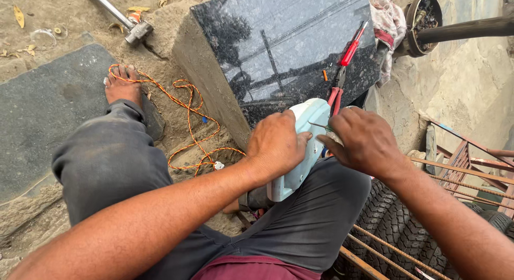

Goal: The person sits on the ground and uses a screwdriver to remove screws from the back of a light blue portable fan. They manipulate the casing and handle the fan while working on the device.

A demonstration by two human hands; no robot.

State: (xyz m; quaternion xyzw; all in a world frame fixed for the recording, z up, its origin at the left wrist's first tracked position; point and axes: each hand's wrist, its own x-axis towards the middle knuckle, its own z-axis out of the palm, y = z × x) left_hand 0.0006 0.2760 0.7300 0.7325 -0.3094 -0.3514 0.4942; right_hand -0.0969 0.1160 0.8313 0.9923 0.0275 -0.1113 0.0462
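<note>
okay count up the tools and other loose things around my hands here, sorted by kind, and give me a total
Pale blue plastic casing, gripped by the left hand: 1
Thin tool under the right hand: 1
Red-handled hand tools, the screwdriver and pliers, on the dark stone slab: 2
Hammer: 1
Orange twisted wire: 1
Tyres: 2 at least
Total: 8

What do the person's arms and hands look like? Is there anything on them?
Both arms are bare, with no sleeves showing. The left hand and right hand wear no gloves, and no rings, watch or bands can be seen. The hands and forearms look dusty from work.
</note>
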